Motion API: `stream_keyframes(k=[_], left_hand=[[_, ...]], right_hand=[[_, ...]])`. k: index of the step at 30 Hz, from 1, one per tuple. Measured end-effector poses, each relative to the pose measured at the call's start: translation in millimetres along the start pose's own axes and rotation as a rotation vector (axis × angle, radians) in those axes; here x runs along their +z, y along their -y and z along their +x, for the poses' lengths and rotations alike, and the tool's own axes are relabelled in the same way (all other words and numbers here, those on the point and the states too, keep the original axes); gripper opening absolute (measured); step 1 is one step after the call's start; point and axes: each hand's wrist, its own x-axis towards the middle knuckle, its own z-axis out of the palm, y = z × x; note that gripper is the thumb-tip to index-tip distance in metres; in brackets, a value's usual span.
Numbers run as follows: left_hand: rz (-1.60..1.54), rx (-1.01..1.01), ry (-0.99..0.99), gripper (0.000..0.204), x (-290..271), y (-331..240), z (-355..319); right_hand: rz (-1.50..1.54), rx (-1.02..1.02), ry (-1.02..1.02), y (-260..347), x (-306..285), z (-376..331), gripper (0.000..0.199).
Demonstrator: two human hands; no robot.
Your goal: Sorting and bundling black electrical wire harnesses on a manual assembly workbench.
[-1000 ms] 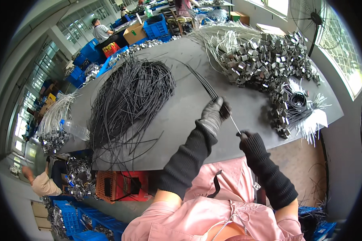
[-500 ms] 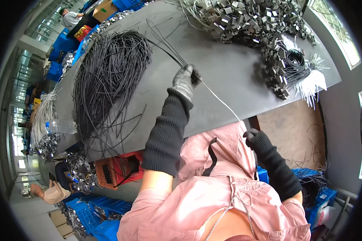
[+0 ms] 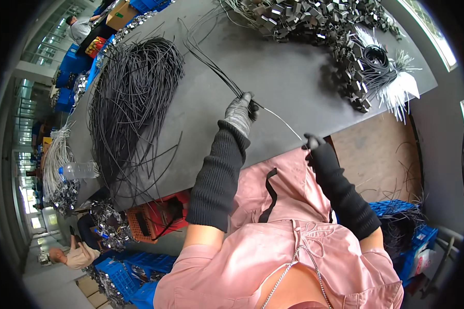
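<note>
Left hand (image 3: 241, 112), in a grey glove, is closed around a small bunch of thin black cables (image 3: 211, 64) on the grey table (image 3: 294, 82); the bunch fans away from the fist toward the far side of the table. Out of the near side of that fist runs one pale wire (image 3: 281, 119), taut, across the table's near edge to the right hand (image 3: 314, 147). Right hand wears a dark glove and appears pinched shut on the wire's end, just off the near edge of the table; the fingertips themselves are too dark to make out. Large loose heap of black cables (image 3: 131, 98) lies on the table's left part, well apart from the held bunch; pile of metal clips (image 3: 314, 23) sits along the table's far right, with a coil of black cable (image 3: 377, 57) and white ties (image 3: 399, 87) beside it. Clear bottle (image 3: 80, 170) stands at the table's left near corner. Risks, as judged: if the left grip slackens, the pull on the wire could drag neighbouring cables out of the bunch; a jerky pull could make the wire slip from the right pinch; the trailing cable ends could sweep into the heap and tangle.
</note>
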Motion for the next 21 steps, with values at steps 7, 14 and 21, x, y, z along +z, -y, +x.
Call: stream_keyframes(k=[7,14,21], left_hand=[[0.157,0.019,0.039,0.015,17,14,-24],[0.479,-0.015,0.089,0.023,26,23,-13],[0.235,0.148,-0.287,0.02,-73,30,34]], right_hand=[[0.648,-0.062,-0.206,21,44,50,0.055],[0.684,-0.149,-0.252,60,84,112,0.055],[0.013,-0.194,-0.264,32,36,181,0.044]])
